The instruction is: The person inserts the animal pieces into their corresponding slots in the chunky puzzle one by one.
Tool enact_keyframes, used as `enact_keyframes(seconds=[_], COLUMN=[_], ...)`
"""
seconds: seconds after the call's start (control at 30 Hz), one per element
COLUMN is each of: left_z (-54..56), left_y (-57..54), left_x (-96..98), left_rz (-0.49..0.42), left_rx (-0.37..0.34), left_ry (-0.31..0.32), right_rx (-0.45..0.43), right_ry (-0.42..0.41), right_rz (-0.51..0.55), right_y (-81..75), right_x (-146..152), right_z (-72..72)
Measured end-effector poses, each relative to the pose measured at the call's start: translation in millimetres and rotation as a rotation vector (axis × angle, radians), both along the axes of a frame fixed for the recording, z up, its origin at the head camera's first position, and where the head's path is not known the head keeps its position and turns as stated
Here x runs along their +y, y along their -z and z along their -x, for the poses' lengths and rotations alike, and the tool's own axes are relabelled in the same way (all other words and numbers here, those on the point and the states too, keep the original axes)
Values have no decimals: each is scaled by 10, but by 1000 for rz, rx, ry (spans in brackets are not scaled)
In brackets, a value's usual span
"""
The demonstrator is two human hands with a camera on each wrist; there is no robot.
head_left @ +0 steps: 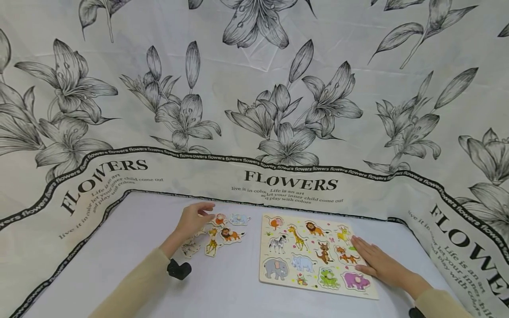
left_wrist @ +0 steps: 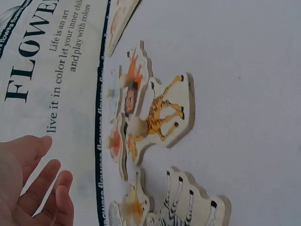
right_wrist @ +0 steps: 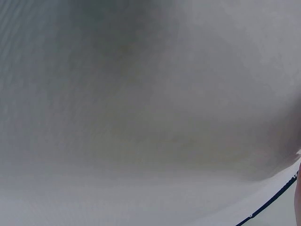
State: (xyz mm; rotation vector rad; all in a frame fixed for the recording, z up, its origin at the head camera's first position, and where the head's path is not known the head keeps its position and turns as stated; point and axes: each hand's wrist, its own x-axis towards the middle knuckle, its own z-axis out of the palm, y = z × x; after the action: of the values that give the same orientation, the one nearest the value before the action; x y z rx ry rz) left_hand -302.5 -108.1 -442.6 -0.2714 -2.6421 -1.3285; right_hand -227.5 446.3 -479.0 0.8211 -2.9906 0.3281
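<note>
My left hand hovers over a cluster of loose animal puzzle pieces, its fingers loosely bent with nothing between them. Just past its fingertips are a red animal piece and a pale blue animal piece. The lion piece and giraffe piece lie nearer, with the zebra piece below the wrist. In the left wrist view these pieces carry round knobs, and a yellow piece shows beside the zebra. My right hand rests, fingers extended, on the right edge of the wooden puzzle board.
The board bears several colourful animal pictures, including a grey elephant, a frog and a purple hippo. A white cloth covers the table. Flower-printed fabric rises behind. Mostly blurred pale surface fills the right wrist view.
</note>
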Motion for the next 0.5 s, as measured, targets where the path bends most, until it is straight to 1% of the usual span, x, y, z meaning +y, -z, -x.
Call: enact_keyframes(seconds=[0.13, 0.27, 0.37, 0.5], left_z=[14, 33, 33, 23], left_y=[75, 170, 209, 238], left_x=[-137, -266, -331, -394], left_rz=[4, 8, 18, 49], left_rx=[8, 22, 15, -1], left_ry=[4, 3, -24, -51], right_rx=[-22, -9, 6, 1], right_ry=[14, 11, 4, 8], right_rz=[7, 5, 2, 4], right_y=[2, 19, 32, 40], right_x=[1, 7, 15, 21], right_z=[3, 9, 13, 21])
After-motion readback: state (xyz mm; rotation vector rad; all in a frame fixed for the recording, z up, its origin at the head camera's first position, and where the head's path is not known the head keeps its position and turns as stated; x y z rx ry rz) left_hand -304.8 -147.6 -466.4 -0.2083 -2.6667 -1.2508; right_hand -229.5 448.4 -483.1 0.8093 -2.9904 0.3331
